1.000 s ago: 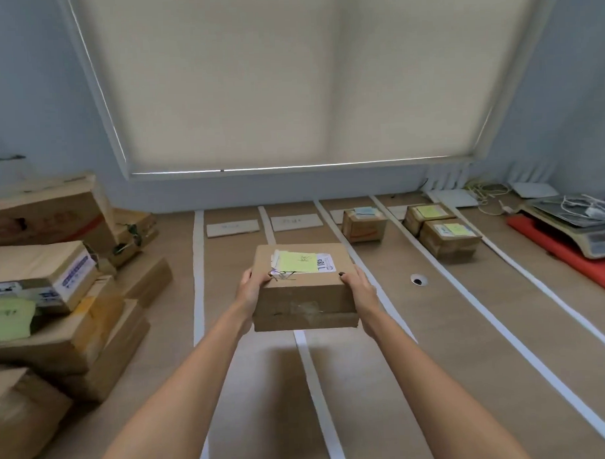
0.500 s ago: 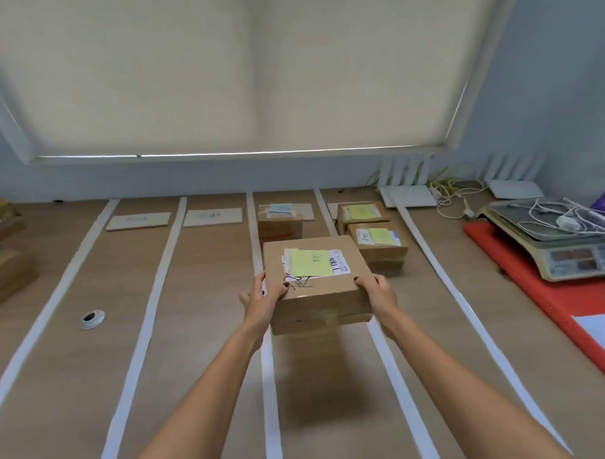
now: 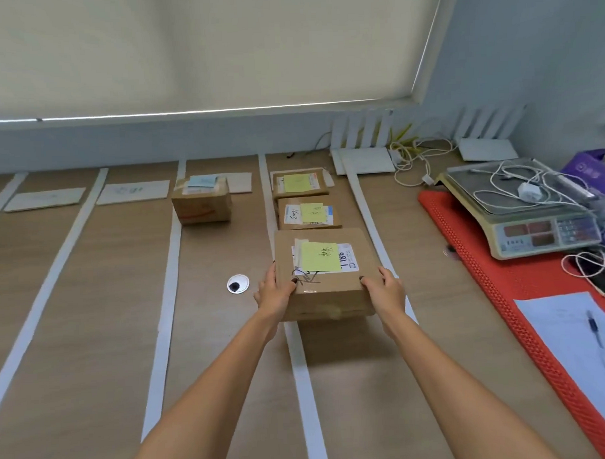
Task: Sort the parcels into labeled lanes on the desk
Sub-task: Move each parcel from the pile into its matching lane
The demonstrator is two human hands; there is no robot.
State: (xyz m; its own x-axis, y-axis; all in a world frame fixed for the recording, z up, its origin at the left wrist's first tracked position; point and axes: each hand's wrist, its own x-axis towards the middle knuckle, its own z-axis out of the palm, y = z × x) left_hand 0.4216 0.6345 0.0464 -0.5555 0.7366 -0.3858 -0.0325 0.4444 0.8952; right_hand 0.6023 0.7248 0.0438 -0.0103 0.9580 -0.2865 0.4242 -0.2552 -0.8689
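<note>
I hold a brown cardboard parcel (image 3: 325, 290) with a yellow sticky note and a white shipping label on top. My left hand (image 3: 274, 292) grips its left side and my right hand (image 3: 385, 291) its right side. It sits low over the rightmost lane, just in front of two yellow-noted parcels, one (image 3: 309, 213) close and one (image 3: 299, 183) farther back. White tape strips (image 3: 166, 296) divide the wooden desk (image 3: 74, 306) into lanes. A parcel with a blue note (image 3: 202, 202) stands in the lane to the left. White lane labels (image 3: 133, 192) lie at the far ends.
A round cable grommet (image 3: 238, 284) sits in the desk left of my hands. To the right lie a red mat (image 3: 495, 291), a weighing scale (image 3: 520, 215) with cables on it, and a paper sheet with a pen (image 3: 579, 340). Two white routers (image 3: 362, 158) stand at the back wall.
My view swung right, and the parcel stack at the left left the frame. Both hands carried the parcel rightward and down toward the lane holding the two yellow-noted parcels.
</note>
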